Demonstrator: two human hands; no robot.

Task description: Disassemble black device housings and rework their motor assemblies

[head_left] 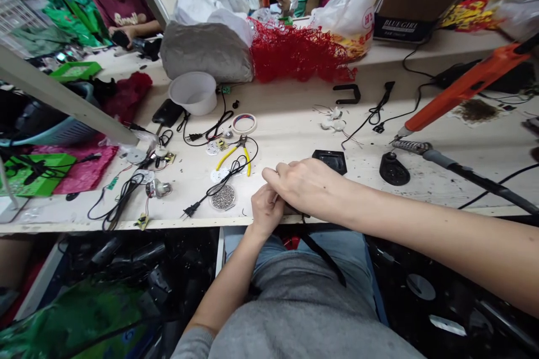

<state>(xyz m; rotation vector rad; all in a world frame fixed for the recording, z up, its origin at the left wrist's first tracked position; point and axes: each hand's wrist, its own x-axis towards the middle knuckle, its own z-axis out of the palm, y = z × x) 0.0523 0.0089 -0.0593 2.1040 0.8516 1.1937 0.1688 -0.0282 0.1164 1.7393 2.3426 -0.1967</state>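
My left hand (267, 210) and my right hand (305, 179) are together at the table's front edge, both closed. The right lies partly over the left. A small dark piece shows beneath them, mostly hidden by the fingers, so I cannot make out what they hold. A black strap or cord (324, 258) hangs below the hands over my lap. Left of them are yellow-handled cutting pliers (241, 145), a round dish of tiny metal parts (223, 197) and a black cord with a plug (191, 210). Just beyond the right hand sits a black tray-like part (329, 161).
A tape roll (234, 125) and white tub (193, 95) stand farther back. On the right are an orange tool (458, 91), a grey-gripped iron (452, 167) and a black oval part (393, 169). Red netting (295, 53) lines the back. Two other people sit beyond.
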